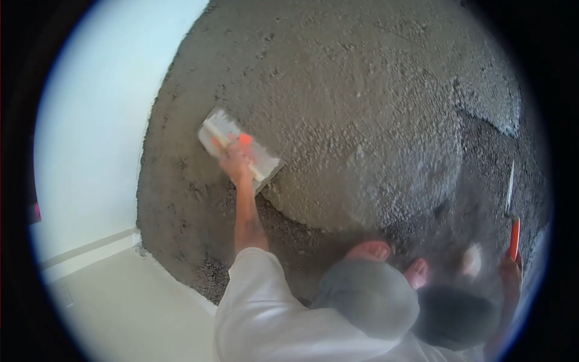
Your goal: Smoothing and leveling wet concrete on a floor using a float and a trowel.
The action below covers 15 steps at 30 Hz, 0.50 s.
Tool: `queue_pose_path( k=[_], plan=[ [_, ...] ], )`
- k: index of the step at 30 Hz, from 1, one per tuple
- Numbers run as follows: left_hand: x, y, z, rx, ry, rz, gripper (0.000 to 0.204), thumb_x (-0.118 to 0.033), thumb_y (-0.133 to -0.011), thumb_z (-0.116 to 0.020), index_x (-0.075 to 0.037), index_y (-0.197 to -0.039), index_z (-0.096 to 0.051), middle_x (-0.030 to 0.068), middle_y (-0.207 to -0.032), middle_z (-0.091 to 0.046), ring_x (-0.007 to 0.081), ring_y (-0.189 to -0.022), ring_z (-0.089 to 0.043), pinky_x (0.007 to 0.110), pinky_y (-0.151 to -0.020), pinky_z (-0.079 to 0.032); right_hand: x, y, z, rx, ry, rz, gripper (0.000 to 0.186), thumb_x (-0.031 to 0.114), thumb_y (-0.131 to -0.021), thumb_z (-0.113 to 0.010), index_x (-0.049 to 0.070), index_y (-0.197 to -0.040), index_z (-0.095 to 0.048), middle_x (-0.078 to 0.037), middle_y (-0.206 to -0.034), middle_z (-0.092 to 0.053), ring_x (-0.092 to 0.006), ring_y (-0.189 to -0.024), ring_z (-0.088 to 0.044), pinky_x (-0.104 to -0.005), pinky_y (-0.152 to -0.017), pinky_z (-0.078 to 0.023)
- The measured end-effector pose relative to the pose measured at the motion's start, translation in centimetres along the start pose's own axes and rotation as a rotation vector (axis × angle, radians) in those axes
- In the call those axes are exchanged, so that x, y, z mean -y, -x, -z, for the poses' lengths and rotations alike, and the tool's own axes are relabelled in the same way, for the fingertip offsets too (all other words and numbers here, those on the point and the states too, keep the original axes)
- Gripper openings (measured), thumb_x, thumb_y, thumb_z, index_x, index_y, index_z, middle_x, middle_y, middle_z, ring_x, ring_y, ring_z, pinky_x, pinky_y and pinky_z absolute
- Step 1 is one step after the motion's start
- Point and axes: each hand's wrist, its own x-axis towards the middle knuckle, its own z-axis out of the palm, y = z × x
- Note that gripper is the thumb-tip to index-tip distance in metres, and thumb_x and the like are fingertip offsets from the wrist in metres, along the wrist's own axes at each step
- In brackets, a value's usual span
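My left hand is closed round the handle of a flat, rectangular plastering trowel with an orange part by the grip. Its pale, mortar-smeared blade lies against the grey mortared wall. A lower corner of that blade is by the edge of a thicker coat. At the far right, my right hand is wrapped round the orange handle of a second trowel-like tool. This tool points upward, its thin pale blade seen nearly edge-on. Shadow and the lens rim partly hide the right-hand fingers.
Two blurred, cap-like rounded shapes, one grey and one darker, fill the lower middle between the arms. A smooth white wall with a baseboard borders the mortar at left. Below it is a pale floor.
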Motion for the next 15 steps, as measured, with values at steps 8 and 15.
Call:
queue_pose_path(
  k=[8, 15],
  plan=[
    [-1.4, 18.7, -8.4, 0.402, -0.158, -0.285, 0.046, -0.02, -0.088, -0.062, -0.01, -0.133, -0.055, 0.0056, -0.104, -0.063, 0.0085, -0.071, -0.06, 0.025, -0.056, -0.052, 4.2, -1.6, -3.8, 0.093, 0.036, 0.096, 0.028, 0.011, -0.083, -0.064, 0.006, -0.107, -0.05, 0.003, -0.074, -0.048, -0.0041, -0.051, -0.044, -0.0183, -0.044, -0.035],
    [4.9, 25.1, -21.7, 0.546, -0.191, -0.287, 0.053, -0.006, -0.079, -0.06, -0.006, -0.132, -0.053, 0.0071, -0.108, -0.066, 0.0146, -0.085, -0.065, 0.03, -0.072, -0.054, 7.1, 1.5, -6.5, 0.082, 0.064, 0.244, 0.031, 0.009, -0.08, -0.066, 0.005, -0.106, -0.051, 0.002, -0.078, -0.047, -0.0027, -0.051, -0.04, -0.0177, -0.044, -0.032]
  ],
)
